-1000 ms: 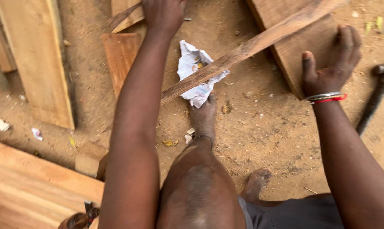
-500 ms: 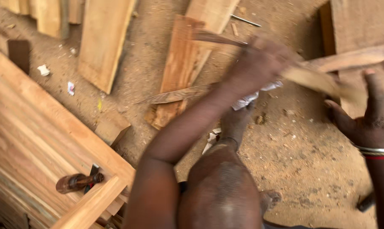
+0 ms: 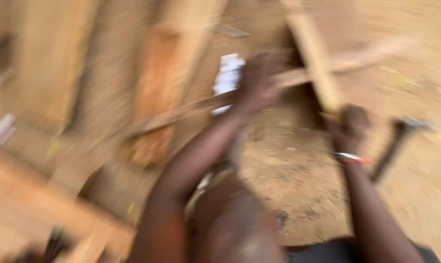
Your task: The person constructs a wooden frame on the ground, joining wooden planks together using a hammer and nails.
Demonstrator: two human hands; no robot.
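Note:
The view is heavily blurred. My left hand (image 3: 257, 86) reaches forward and looks closed around a long thin wooden strip (image 3: 181, 113) that runs from lower left to upper right over the dirt. My right hand (image 3: 349, 125), with bangles at the wrist, grips the near end of a short pale plank (image 3: 314, 63) that points away from me. My bare knee (image 3: 230, 219) fills the bottom centre. A crumpled white paper (image 3: 228, 74) lies just left of my left hand.
A dark hammer (image 3: 399, 139) lies on the dirt to the right of my right wrist. A reddish board (image 3: 155, 92) and wider pale planks (image 3: 50, 63) lie at the left. More timber (image 3: 30, 214) crosses the lower left corner.
The camera has swung right and the picture smeared. My right hand went from spread open to closed on the plank's end. My left hand stays on the strip.

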